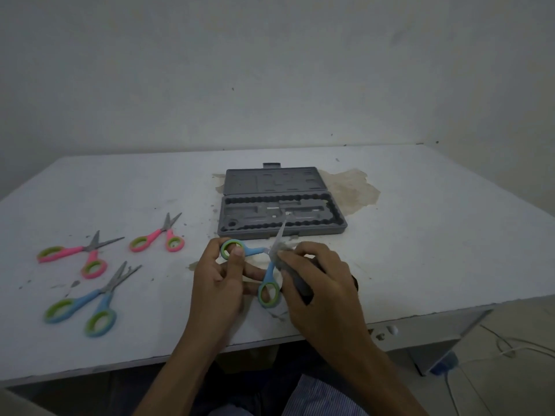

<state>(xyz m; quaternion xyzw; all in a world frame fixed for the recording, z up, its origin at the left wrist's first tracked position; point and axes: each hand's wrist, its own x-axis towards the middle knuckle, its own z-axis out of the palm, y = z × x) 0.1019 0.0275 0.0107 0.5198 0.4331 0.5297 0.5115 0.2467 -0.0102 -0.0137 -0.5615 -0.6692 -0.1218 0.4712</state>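
The blue scissors (269, 270) with green-lined finger rings are being held just above the near middle of the desk (420, 235). They are lying spread wide, one ring pointing left and the other toward the person, while one pale blade is reaching up over the front rim of the case. The left hand (219, 283) is gripping the left ring, its thumb pressing on top of the ring and its fingers curling underneath. The right hand (318, 283) is closing round a dark-handled tool (300, 288), whose tip is meeting the scissors at the pivot; the blur there is hiding the tip's shape. Just behind, a grey moulded case (315, 231) is lying open flat, its lid (270, 180) folding back toward the wall. Well to the left, three more pairs are resting on the desk: a small pink pair (157, 237), a larger pink pair (81, 255) and a second blue pair (90, 301), all lying partly open.
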